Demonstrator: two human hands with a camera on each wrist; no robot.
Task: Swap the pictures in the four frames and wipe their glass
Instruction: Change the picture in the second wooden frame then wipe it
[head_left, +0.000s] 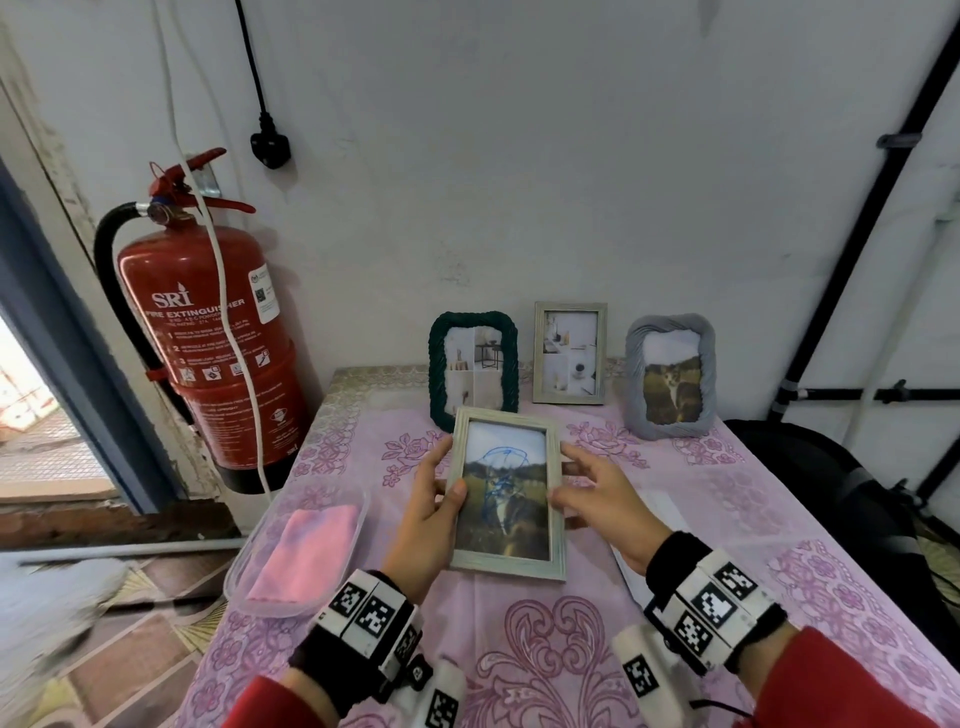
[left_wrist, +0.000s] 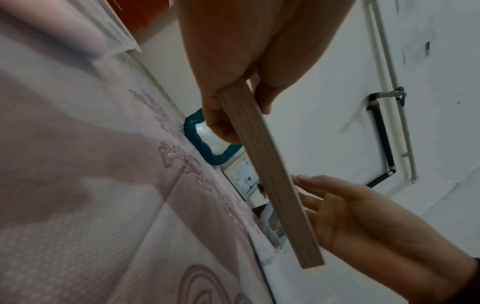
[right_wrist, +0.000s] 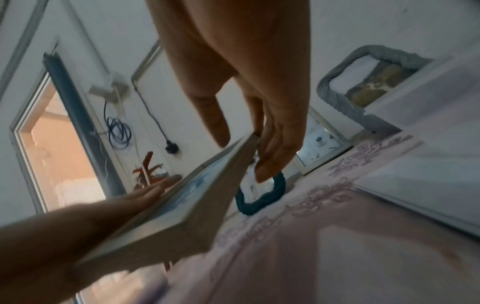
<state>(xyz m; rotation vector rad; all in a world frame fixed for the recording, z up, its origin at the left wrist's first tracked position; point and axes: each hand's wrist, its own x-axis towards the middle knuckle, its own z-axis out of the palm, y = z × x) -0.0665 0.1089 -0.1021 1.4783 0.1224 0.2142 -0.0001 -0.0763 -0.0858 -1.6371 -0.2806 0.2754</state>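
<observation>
A pale wooden frame (head_left: 506, 493) with a cat picture and blue scribbles on its glass is held tilted above the table. My left hand (head_left: 434, 512) grips its left edge, thumb on the front and fingers behind; the left wrist view shows that edge (left_wrist: 270, 176) in the hand (left_wrist: 228, 86). My right hand (head_left: 597, 491) touches the right edge with fairly straight fingers (right_wrist: 270, 160) behind the frame (right_wrist: 197, 201). Against the wall stand a dark green frame (head_left: 472, 364), a second pale wooden frame (head_left: 570, 353) and a grey frame (head_left: 670, 376) with a cat picture.
A pink cloth (head_left: 306, 551) lies in a clear tray (head_left: 241, 566) at the table's left edge. White paper (head_left: 665, 512) lies under my right hand. A red fire extinguisher (head_left: 213, 343) hangs left of the table, and a black bag (head_left: 831, 493) sits to its right.
</observation>
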